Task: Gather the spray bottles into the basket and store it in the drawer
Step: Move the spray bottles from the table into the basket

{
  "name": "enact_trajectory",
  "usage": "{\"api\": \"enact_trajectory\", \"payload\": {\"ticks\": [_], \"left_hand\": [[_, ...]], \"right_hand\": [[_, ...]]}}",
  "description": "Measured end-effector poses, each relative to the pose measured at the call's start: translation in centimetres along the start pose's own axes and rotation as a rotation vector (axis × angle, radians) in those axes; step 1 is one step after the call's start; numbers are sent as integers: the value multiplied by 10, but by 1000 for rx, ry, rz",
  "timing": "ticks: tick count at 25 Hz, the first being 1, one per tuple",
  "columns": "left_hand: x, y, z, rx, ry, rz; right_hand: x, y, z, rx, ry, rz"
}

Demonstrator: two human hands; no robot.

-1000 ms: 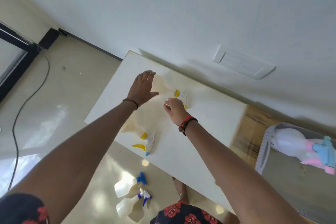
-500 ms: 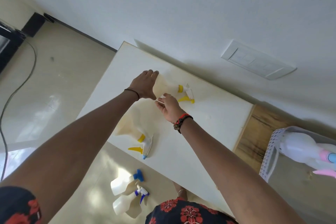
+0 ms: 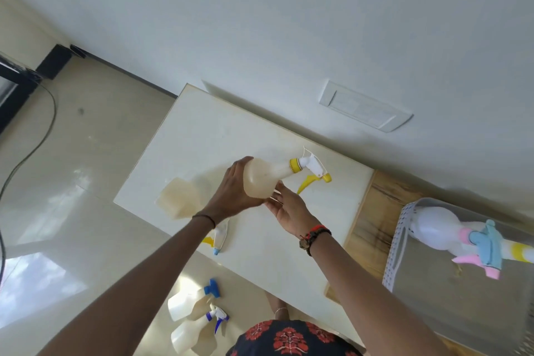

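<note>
The left hand (image 3: 231, 193) curls its fingers round the yellow-capped spray bottle (image 3: 265, 179), the right hand (image 3: 289, 211) touches it with straight fingers, and the left forearm half-hides another bottle (image 3: 180, 201) on the table (image 3: 216, 130).

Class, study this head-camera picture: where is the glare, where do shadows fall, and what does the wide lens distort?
Head view: glare washes the glossy floor at left; the white table throws a soft shadow on the wall; the wide lens slants the skirting and swells the forearms toward the bottom edge; the held spray bottle looks sharp.
</note>
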State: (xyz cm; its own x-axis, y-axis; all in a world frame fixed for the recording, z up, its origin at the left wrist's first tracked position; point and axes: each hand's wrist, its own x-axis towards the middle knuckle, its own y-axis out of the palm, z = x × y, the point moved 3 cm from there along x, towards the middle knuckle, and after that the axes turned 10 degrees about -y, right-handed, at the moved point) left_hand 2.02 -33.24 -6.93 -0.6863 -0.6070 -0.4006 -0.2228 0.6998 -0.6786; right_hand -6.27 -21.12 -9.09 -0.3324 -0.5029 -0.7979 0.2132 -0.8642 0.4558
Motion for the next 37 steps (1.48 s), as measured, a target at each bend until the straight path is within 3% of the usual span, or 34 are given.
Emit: {"api": "enact_trajectory", "payload": {"ticks": [5,11,14,26,30,37], "left_hand": [[-55,35,-33,-78,-6,-35],[-129,79,-78,142,131,-163],[-165,107,-104,197,115,-178],[-255,264,-229,-8,114,70],[-254,314,-270,46,70,142],[-213,379,-315,-108,-34,381]], "right_hand": [[-54,-49,11,-19,-59,33],[-126,-117,6,-42,-190,-4],[-163,-159,9,2,-243,-73],[-275,-347,50,117,-328,-309],[-283,-399,70,158,-369,-385],[-254,-449,109,117,-398,-504]]}}
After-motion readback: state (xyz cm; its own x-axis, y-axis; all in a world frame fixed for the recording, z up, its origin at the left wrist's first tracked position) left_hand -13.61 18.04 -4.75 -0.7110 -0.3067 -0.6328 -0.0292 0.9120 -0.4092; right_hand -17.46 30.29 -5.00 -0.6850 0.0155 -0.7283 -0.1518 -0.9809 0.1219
